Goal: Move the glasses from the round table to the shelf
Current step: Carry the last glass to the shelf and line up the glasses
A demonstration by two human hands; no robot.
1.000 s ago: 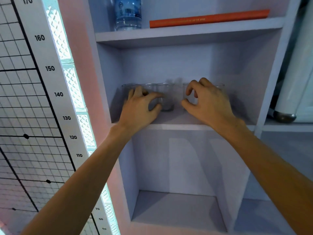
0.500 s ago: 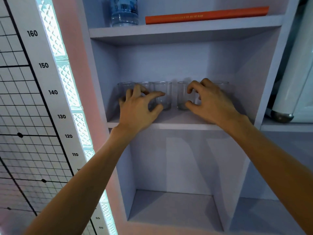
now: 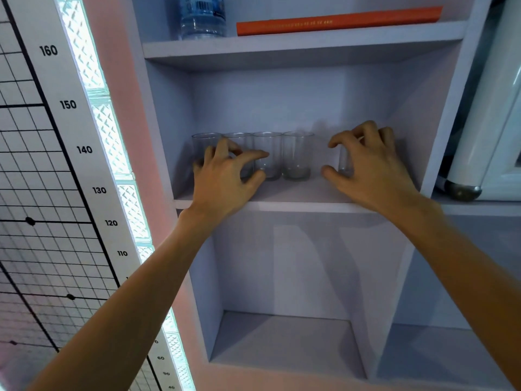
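Observation:
Several clear glasses stand in a row on the middle board of the pale shelf (image 3: pixel 296 206). Going from the left, there is a first glass (image 3: pixel 203 145), a second glass (image 3: pixel 241 141), a third glass (image 3: pixel 267 153) and a fourth glass (image 3: pixel 297 155). My left hand (image 3: pixel 225 179) hovers in front of the two leftmost glasses with its fingers spread and nothing held. My right hand (image 3: pixel 369 170) is curled with its fingers apart. Another glass (image 3: pixel 344 165) shows partly between its thumb and forefinger, mostly hidden behind the hand. The round table is out of view.
On the shelf board above stand a water bottle (image 3: pixel 203 15) and a flat orange book (image 3: pixel 338 21). A height chart (image 3: pixel 70 136) and a lit glass-block strip (image 3: pixel 112 142) run down the left. A white appliance (image 3: pixel 496 108) stands at the right. Lower compartments sit below.
My right hand has shifted right, away from the fourth glass, which now stands free. My left hand has loosened and drawn back a little from the left glasses.

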